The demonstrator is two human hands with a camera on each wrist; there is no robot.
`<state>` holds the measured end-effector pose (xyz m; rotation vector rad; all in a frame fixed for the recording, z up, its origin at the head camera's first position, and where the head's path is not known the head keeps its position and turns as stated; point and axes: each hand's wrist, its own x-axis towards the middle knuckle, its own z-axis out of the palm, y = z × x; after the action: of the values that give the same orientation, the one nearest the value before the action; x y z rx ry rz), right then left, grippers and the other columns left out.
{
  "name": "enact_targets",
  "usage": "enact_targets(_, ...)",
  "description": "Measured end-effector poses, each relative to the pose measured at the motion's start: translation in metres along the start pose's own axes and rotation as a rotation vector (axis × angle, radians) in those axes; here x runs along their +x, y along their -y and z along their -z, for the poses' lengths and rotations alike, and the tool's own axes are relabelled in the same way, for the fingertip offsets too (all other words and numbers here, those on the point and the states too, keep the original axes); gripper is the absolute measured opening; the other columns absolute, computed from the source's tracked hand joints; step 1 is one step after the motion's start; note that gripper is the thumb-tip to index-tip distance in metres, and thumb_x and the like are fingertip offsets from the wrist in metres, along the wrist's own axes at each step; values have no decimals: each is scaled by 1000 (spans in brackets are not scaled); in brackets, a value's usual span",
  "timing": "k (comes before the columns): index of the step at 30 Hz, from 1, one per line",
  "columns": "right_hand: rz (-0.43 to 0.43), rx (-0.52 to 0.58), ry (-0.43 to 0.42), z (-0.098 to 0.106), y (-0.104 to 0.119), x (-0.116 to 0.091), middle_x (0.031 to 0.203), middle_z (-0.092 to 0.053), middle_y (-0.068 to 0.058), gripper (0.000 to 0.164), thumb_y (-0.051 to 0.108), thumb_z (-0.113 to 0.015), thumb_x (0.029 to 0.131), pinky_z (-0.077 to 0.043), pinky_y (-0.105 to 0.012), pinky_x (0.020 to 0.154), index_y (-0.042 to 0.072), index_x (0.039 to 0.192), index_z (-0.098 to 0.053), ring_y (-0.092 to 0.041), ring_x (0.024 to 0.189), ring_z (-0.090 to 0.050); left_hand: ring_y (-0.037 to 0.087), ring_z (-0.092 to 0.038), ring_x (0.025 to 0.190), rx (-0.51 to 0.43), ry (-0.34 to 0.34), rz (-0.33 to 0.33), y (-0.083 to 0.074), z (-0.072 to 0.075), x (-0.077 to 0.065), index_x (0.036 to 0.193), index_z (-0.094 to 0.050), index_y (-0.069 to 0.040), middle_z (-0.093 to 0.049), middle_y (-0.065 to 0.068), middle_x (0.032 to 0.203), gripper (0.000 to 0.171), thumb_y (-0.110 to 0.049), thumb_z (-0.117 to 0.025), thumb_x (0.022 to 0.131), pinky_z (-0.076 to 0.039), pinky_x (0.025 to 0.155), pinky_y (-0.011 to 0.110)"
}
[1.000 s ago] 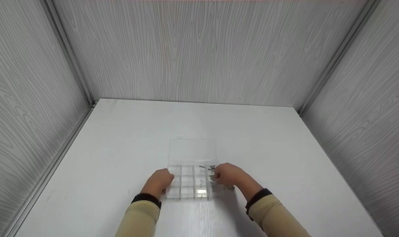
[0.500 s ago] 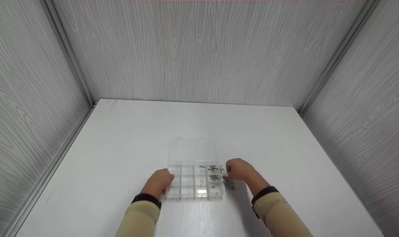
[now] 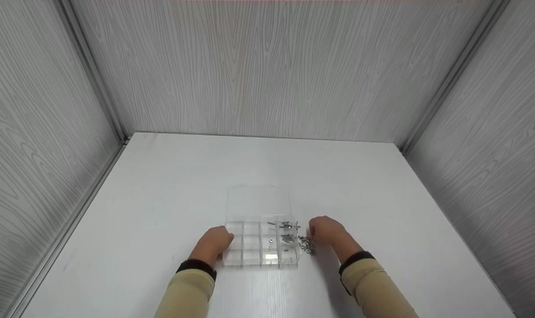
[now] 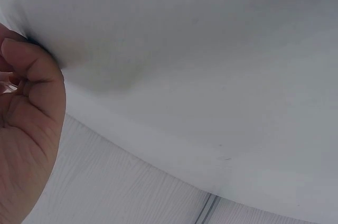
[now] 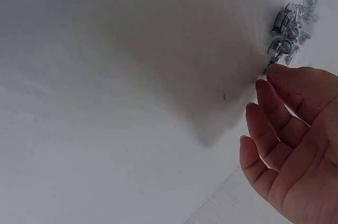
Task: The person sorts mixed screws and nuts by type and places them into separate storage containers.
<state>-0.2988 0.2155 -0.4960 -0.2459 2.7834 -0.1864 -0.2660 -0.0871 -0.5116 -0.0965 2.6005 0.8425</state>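
A clear plastic compartment box [image 3: 261, 243] lies on the white table with its clear lid [image 3: 258, 200] folded back flat. My left hand [image 3: 214, 242] grips the box's left edge, thumb on top. In the left wrist view the curled fingers and thumb show, and most of the box is hidden. Screws [image 3: 287, 238] lie in the right column, and a nut [image 3: 271, 241] sits one column over. Just right of the box is a pile of nuts and screws [image 3: 306, 245]. My right hand [image 3: 327, 230] is at this pile, thumb and index fingertips [image 5: 274, 71] close together beside the nearest metal pieces.
The white tabletop [image 3: 161, 185] extends around the box. Grey wood-grain panels [image 3: 267, 66] stand at the back and both sides. A dark band [image 3: 197, 267] circles each wrist below the beige sleeves.
My right hand has moved right, from over the box's right column to the metal pile, uncovering the screws and the pile. The left hand and box have stayed in place.
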Motion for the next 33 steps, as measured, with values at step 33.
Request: enact_targets(33, 136, 96, -96, 17, 37, 3, 68, -54, 0, 11, 0, -63, 75, -44, -32, 57, 9, 74, -56, -17, 63, -51, 21, -51, 58, -4, -13, -15, -2, 0, -3, 103, -56, 6, -53, 11, 74, 31, -20, -42, 93, -43, 54, 30)
